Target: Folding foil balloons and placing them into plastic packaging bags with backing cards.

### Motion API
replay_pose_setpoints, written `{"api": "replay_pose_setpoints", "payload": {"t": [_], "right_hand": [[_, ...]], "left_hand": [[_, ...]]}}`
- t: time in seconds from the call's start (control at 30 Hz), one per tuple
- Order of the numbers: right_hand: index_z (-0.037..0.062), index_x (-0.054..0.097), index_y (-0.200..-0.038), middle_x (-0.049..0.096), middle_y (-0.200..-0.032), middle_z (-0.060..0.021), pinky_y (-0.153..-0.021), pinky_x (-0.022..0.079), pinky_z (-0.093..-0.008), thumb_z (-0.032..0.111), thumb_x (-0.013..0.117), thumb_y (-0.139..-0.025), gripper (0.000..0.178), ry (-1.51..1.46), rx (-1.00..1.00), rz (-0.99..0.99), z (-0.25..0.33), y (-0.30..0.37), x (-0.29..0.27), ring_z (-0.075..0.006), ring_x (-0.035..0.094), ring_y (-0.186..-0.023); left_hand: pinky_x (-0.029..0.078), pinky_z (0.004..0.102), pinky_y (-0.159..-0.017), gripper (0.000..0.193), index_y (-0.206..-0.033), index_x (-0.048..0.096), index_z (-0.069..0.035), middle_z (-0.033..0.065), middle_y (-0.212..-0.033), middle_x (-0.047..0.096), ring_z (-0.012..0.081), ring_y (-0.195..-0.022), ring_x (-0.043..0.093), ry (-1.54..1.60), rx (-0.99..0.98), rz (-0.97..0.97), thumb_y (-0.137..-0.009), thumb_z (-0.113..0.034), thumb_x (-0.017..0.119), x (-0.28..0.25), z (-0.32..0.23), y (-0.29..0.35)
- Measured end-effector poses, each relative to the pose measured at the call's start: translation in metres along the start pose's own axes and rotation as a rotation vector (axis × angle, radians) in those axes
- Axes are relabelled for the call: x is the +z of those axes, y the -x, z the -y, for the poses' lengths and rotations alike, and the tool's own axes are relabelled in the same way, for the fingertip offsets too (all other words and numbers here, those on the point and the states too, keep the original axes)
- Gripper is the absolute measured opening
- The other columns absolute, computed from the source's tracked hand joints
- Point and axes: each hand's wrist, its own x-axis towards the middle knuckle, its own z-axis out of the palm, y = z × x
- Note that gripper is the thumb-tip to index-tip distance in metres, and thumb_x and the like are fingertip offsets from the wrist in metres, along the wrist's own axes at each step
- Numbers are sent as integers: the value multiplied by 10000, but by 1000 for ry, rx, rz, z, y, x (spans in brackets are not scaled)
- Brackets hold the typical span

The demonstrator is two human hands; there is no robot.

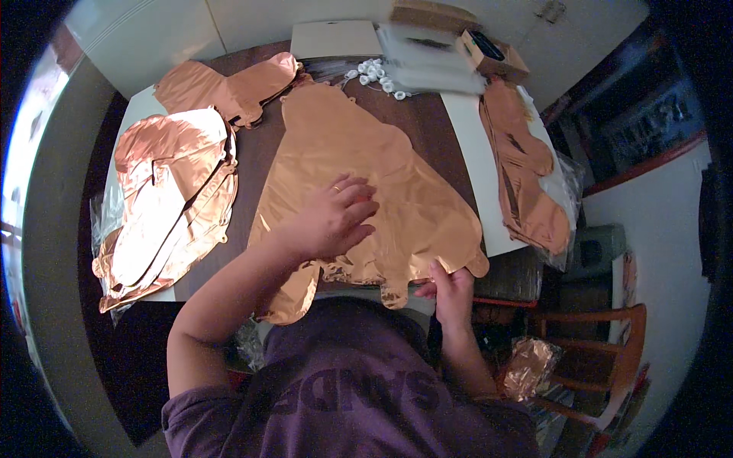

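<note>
Head view shows your left hand (332,217) spread flat, palm down, on the rose-gold foil balloon (359,160) lying at the middle of the dark table (263,153); your right hand (452,288) pinches its near edge by the tabs; press too hard or tug that edge and the thin foil could crease or tear at the seam, I judge; stacked foil balloons (172,198) crowd the left, another pile (527,175) sits right; white clips (374,74) and a cardboard box (489,53) lie beyond; a wooden chair (603,359) stands close on your right.
</note>
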Motion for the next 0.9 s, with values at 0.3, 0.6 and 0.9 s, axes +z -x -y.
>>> {"api": "replay_pose_setpoints", "payload": {"t": [0.3,0.6,0.9], "right_hand": [[-27,662,-897,684,-733,-90,-427,454,-273,199,636,-917,228,533,-396,-176,8,7,8,-155,624,-507],[18,668,-956,652,-1027,-90,-866,460,-437,87,709,-715,254,883,-1201,139,31,13,41,-260,616,-947],[39,631,-1160,634,-1164,-132,-991,430,-464,149,642,-863,317,842,-855,241,39,-47,8,-330,584,-1090]], "left_hand": [[384,530,-1036,442,-1189,587,-38,183,-1237,548,398,-1204,497,58,-10,61,-792,-198,695,11,-1,1],[287,516,-1122,646,-1251,541,-7,168,-1315,491,347,-1285,429,86,-11,74,-707,-329,675,16,8,6],[308,510,-1109,624,-1262,554,-31,186,-1304,498,369,-1279,428,84,-7,64,-745,-361,671,13,3,6]]}}
